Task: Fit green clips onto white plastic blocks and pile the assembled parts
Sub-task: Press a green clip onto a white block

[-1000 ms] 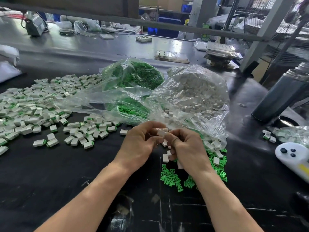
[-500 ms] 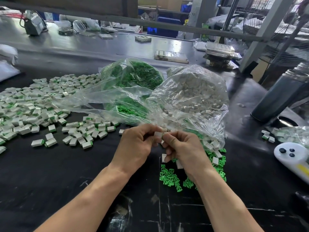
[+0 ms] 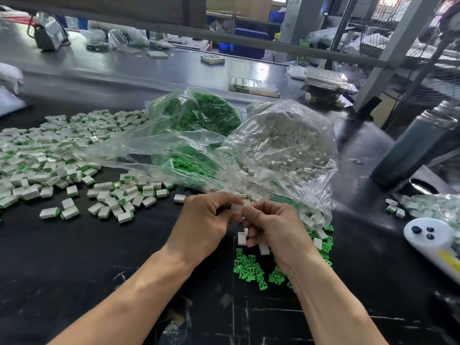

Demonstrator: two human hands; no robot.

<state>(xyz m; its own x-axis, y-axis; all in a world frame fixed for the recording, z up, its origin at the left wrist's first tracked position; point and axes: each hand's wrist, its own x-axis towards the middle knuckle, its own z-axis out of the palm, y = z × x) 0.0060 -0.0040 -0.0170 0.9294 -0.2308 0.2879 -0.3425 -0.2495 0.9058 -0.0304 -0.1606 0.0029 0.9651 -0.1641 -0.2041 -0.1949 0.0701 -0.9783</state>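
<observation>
My left hand (image 3: 204,220) and my right hand (image 3: 276,230) meet over the black table (image 3: 87,265), both pinching one small white block (image 3: 236,209) between their fingertips. The right hand also keeps spare white blocks (image 3: 242,238) curled in its lower fingers. Whether a green clip is in the block is hidden by the fingers. Loose green clips (image 3: 249,268) lie just below the right hand. A wide pile of assembled parts (image 3: 49,155) spreads across the left. One clear bag of green clips (image 3: 201,115) and another of white blocks (image 3: 283,148) lie behind the hands.
A dark metal flask (image 3: 413,148) stands at the right, with a white controller (image 3: 433,240) and a small bag of parts (image 3: 438,207) near it. Stacked trays (image 3: 326,83) and flat boxes (image 3: 254,83) sit further back. A steel rail (image 3: 224,38) crosses overhead.
Both hands have stayed together in one place, working the white block between their fingertips; the fingers shifted slightly on it. Nothing else on the table has moved.
</observation>
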